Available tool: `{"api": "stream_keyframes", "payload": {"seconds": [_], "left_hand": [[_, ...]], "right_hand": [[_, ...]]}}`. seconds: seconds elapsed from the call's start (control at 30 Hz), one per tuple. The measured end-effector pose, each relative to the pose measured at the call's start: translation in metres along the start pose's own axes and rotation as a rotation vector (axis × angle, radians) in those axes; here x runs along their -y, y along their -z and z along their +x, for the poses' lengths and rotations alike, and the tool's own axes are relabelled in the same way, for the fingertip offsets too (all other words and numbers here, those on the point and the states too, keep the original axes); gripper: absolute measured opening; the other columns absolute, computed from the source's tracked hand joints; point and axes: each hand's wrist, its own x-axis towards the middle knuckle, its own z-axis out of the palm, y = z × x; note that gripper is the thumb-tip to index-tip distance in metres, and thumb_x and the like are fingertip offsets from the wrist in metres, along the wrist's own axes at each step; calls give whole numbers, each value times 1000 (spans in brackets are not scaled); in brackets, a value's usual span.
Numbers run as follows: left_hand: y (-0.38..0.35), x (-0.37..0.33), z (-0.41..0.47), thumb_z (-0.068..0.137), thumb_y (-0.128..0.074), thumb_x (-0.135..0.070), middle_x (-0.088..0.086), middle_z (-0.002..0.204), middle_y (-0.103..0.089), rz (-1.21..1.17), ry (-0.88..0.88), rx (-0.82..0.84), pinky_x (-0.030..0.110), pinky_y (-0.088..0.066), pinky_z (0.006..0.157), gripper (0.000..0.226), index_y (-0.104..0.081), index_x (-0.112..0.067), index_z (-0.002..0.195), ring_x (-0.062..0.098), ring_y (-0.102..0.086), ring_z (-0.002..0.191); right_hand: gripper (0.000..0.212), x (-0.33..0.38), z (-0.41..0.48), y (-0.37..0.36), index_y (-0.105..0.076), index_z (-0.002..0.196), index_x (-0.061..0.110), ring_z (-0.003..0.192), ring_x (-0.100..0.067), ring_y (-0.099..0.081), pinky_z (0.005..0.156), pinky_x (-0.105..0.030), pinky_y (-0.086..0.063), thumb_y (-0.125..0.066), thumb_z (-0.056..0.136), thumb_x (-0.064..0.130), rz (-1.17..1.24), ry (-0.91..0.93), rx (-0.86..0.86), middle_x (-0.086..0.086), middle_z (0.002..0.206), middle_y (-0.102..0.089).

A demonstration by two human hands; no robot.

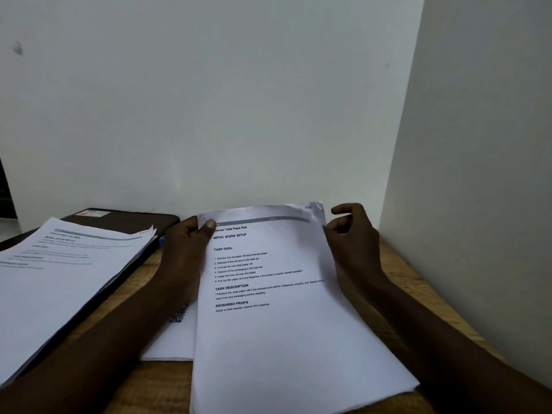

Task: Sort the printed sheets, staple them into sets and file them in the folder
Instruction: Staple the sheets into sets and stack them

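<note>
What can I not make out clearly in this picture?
All in the head view.
The blue object beside the folder: mostly hidden by the left hand and the side stack.
Text on the side stack: blurred.
Whether the right hand has a grip on the held sheets: thumb unseen.
The bottom sheet: mostly covered by the held sheets.

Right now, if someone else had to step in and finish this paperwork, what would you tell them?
Left hand pinches the top left corner of the held sheets, headed Replace Toilet Paper Roll.
Right hand is curled at their right edge; grip unclear.
Another stack lies on the dark folder, left; loose paper lies on the table.
Nothing visibly filed; stapling cannot be judged.
To do: finish sorting, staple, file.
</note>
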Motion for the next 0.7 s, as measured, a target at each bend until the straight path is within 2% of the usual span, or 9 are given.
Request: {"api": "stream_keyframes", "payload": {"seconds": [0.1,0.2,0.3,0.43,0.57,0.7], "left_hand": [[0,-1,0,99,-55,-11,22,104,-68,1,2,-13,50,-54,90,13,-66,-5,99,31,-66,87],[0,-1,-1,99,-55,-10,25,109,-67,1,2,-12,53,-52,93,17,-64,0,109,34,-65,95],[0,-1,-2,100,-54,-9,28,115,-66,-6,-3,-11,58,-50,97,23,-62,4,117,36,-64,99],[1,-1,-1,99,-55,-10,31,117,-65,-10,-3,-15,63,-47,98,24,-62,5,116,39,-64,102],[1,-1,-1,100,-54,-10,28,115,-67,3,-1,-15,64,-48,97,24,-63,4,117,43,-64,106],[2,-1,-1,100,-55,-12,28,114,-67,17,-12,-23,65,-48,96,25,-63,4,117,47,-63,110]], "right_hand": [[25,4,0,4,-59,103,15,53,-1,-52,51,-10,-37,-71,81,12,36,21,-30,1,67,-65],[24,5,-1,3,-61,101,17,54,-1,-54,54,-12,-39,-68,81,5,4,49,-18,3,64,-66],[24,5,-2,2,-64,99,18,56,-3,-56,58,-17,-40,-68,81,5,-44,87,-22,5,61,-65],[20,4,-3,0,-66,96,19,57,-5,-57,58,-16,-39,-70,80,7,-70,126,-54,5,58,-64],[13,1,-1,-4,-66,88,19,58,-10,-59,57,-22,-40,-74,80,12,-74,147,-78,3,58,-64],[11,0,-2,-5,-66,85,19,60,-9,-60,59,-25,-41,-70,81,9,-91,182,-92,8,60,-62]]}}
